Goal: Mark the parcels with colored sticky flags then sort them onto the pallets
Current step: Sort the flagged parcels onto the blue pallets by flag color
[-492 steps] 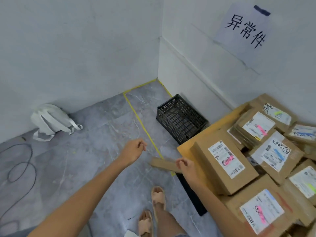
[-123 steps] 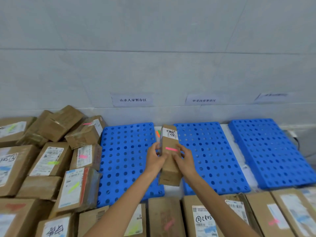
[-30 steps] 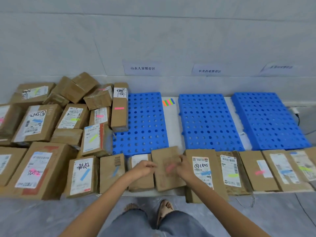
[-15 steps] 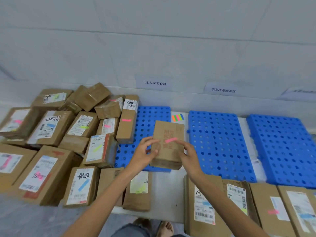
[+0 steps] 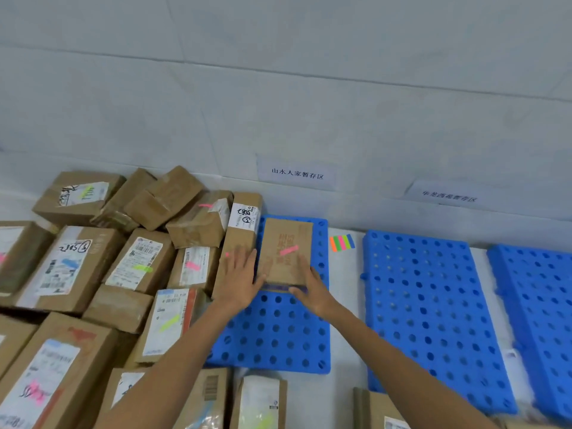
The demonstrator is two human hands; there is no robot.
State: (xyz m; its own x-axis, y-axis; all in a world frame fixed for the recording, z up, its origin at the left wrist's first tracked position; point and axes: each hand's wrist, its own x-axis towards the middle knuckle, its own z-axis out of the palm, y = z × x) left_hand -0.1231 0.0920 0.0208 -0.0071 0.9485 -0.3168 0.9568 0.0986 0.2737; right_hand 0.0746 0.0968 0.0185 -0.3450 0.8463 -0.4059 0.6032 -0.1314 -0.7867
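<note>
A brown parcel [image 5: 286, 252] with a pink sticky flag [image 5: 289, 250] lies flat at the far end of the left blue pallet [image 5: 272, 335]. My left hand [image 5: 240, 275] presses against its left edge, fingers spread over a long box [image 5: 241, 224] beside it. My right hand [image 5: 311, 294] grips the parcel's near right corner. A strip of coloured sticky flags [image 5: 342, 242] lies on the white gap between the left and middle pallets.
The middle blue pallet [image 5: 427, 305] and right blue pallet [image 5: 538, 305] are bare. Several flagged parcels [image 5: 71, 264] are piled on the left. More parcels [image 5: 260, 400] line the near edge. Paper labels [image 5: 297, 174] hang on the wall behind.
Both hands lifted the pink-flagged parcel from the near row, carried it forward, and it now rests on the left pallet next to the long box.
</note>
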